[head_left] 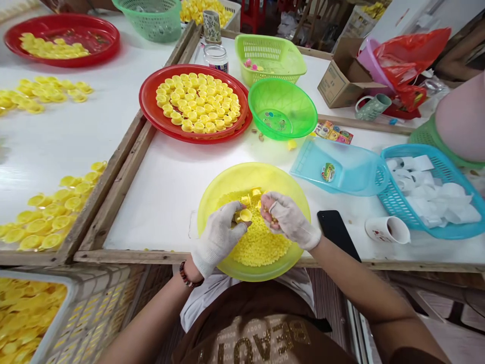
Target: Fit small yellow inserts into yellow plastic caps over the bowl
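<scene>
A yellow bowl [212, 187] stands at the table's front edge, partly filled with small yellow pellets [261, 247]. My left hand [223, 230], in a white glove with bare fingertips, is over the bowl's left side and grips a small yellow cup [244, 216] between thumb and fingers. My right hand [286, 217], gloved the same way, is above the pellets at the right with its fingers curled round some yellow pellets. More small yellow cups [256, 193] lie in the bowl just behind my hands.
Behind the bowl are a red tray [147, 103] of yellow cups and a green basin [282, 131]. On the right are a blue scoop-like tray [352, 174], a phone [337, 232], a white mug [388, 230] and a blue basket [390, 202]. Wooden strips [117, 162] divide the table.
</scene>
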`<state>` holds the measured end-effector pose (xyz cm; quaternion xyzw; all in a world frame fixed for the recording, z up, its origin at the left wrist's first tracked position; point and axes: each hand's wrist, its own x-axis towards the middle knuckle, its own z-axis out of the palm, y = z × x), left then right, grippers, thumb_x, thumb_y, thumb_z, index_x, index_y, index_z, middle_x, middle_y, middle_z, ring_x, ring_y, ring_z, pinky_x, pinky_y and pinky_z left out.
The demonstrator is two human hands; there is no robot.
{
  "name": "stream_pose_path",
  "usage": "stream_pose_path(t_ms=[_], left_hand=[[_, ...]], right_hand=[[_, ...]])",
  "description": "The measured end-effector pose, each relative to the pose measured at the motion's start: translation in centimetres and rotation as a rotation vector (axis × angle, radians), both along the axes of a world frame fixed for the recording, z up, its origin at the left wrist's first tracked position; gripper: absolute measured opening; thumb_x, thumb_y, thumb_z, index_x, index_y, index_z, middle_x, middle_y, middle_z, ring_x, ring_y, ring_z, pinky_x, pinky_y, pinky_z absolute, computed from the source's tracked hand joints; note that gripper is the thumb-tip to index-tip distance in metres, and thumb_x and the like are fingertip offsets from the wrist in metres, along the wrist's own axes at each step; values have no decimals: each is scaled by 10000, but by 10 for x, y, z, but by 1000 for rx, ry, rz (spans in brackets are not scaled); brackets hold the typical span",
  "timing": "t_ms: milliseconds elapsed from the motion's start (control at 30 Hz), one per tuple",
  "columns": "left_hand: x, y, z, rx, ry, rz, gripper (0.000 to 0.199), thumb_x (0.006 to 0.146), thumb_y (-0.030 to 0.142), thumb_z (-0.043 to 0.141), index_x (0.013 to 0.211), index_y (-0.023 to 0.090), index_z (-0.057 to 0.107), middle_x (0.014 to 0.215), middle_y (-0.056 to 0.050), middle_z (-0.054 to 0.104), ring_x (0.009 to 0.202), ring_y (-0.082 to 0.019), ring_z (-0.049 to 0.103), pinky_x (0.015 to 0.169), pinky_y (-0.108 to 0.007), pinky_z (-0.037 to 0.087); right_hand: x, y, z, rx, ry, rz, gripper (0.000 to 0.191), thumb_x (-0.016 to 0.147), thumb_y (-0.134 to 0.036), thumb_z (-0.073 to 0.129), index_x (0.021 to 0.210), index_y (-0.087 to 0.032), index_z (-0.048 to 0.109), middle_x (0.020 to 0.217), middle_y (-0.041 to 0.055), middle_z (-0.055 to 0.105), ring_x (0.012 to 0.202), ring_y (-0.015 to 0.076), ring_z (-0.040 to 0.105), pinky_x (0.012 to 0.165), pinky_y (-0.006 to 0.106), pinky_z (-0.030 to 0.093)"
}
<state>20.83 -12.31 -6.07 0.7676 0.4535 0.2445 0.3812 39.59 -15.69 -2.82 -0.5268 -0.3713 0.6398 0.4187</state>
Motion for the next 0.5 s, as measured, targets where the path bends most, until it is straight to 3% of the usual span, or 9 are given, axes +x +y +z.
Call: stream_pose_path(t_ms=[67, 200, 367, 500], left_hand=[[7, -6, 3, -69, -13, -48, 209, 813, 248, 684, 1002, 182, 626, 819, -14, 676, 708, -167, 609, 718, -310, 493], [13, -12, 4, -128, -62, -75, 171, 807, 258, 684, 940, 175, 615, 795, -1, 637, 703, -154, 562, 694, -294, 456], [11, -12, -2, -139, -118, -72, 175, 817, 259, 684, 948, 169, 611, 845, -21, 661, 734, -163, 574, 707, -305, 463], [9, -12, 0, -89, -130, -82, 175, 823, 233, 691, 975, 189, 615, 876, -16, 677, 778, -171, 602, 754, -319, 489]], right_hand=[[-9, 6, 9, 44, 194, -149, 388, 914, -543, 622, 790, -225, 437, 614, -86, 446, 412, 45, 309, 395, 190, 193], [-32, 17, 15, 192, 324, -303, 408, 857, -538, 699, 782, -220, 454, 593, -89, 463, 413, 43, 360, 399, 183, 254], [-45, 19, 6, 328, 298, -321, 361, 907, -506, 659, 803, -227, 455, 651, -74, 497, 494, 72, 498, 473, 216, 383], [-41, 19, 6, 286, 310, -321, 383, 904, -535, 650, 809, -233, 436, 654, -76, 474, 498, 69, 475, 470, 213, 361]])
